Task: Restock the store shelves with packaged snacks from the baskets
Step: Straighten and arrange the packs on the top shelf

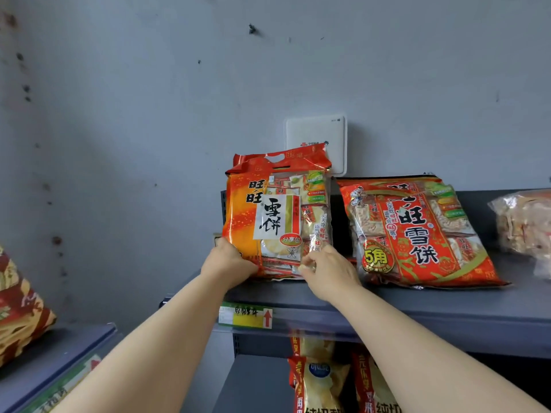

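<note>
Bag [277, 216]: I see it upright on the shelf [417, 305], orange-red, clear window showing wrapped crackers, handle slot on top.
Left hand [229, 260]: grips its lower left corner.
Right hand [328, 268]: pinches its lower right corner.

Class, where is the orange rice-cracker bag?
Head view: the orange bag stands at the shelf's left end, left hand and right hand gripping its bottom, left of the red bag.

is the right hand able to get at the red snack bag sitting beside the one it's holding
Probably yes, once it lets go. The right hand pinches the lower right corner of the orange bag, and the red bag sits to its right on the same shelf, with nothing between them.
</note>
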`<state>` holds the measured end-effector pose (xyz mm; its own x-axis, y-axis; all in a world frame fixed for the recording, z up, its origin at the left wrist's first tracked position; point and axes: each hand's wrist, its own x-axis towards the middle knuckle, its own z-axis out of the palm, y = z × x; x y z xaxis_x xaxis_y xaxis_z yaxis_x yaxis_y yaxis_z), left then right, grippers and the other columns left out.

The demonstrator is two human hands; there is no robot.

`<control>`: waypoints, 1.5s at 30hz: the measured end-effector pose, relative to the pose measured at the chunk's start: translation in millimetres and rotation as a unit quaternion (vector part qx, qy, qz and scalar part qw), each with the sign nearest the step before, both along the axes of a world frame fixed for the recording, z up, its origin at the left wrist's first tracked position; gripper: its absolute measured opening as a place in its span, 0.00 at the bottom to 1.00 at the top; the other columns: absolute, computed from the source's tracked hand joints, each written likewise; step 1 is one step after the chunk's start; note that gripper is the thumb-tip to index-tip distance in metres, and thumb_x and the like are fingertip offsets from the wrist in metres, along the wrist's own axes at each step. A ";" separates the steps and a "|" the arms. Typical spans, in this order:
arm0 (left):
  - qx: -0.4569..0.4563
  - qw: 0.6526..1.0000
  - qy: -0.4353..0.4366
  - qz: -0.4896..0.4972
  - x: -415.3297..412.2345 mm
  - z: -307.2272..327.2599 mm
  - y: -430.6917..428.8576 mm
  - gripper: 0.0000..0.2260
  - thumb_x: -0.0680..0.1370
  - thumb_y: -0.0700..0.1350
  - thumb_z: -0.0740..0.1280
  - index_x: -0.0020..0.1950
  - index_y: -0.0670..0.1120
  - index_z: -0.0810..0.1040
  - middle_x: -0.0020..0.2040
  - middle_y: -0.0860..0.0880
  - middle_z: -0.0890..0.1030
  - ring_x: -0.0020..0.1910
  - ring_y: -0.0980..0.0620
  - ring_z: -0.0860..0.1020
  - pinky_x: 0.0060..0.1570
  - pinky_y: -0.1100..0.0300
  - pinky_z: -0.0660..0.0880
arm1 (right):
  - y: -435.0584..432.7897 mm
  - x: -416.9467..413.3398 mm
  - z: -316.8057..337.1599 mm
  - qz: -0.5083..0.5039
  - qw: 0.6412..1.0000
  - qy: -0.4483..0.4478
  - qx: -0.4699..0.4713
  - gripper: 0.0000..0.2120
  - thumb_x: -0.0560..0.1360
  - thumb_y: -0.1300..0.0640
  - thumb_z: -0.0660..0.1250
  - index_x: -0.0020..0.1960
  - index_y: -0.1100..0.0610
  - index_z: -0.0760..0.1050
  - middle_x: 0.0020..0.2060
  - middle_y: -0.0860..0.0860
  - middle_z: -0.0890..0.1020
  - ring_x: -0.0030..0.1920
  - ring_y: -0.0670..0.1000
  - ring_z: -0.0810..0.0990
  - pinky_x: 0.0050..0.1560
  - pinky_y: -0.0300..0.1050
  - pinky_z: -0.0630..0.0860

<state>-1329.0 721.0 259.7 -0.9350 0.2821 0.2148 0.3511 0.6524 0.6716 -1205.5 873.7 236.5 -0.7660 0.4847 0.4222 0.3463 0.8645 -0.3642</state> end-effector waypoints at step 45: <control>-0.025 0.978 -0.013 -0.208 110.3 42.4 115.4 0.36 0.74 0.57 0.73 0.73 0.40 0.63 0.63 0.44 0.74 0.57 0.47 0.74 0.50 0.56 0.71 | 67.0 124.6 29.7 -0.147 0.968 0.150 0.139 0.24 0.78 0.51 0.62 0.73 0.50 0.63 0.72 0.50 0.68 0.71 0.53 0.65 0.68 0.50 0.67</control>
<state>-1218.7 836.3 302.1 -0.7425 0.6482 0.1690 0.5765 0.4899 0.6539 -1080.8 940.7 266.2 -0.4353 0.4985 0.7496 0.5062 0.8241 -0.2541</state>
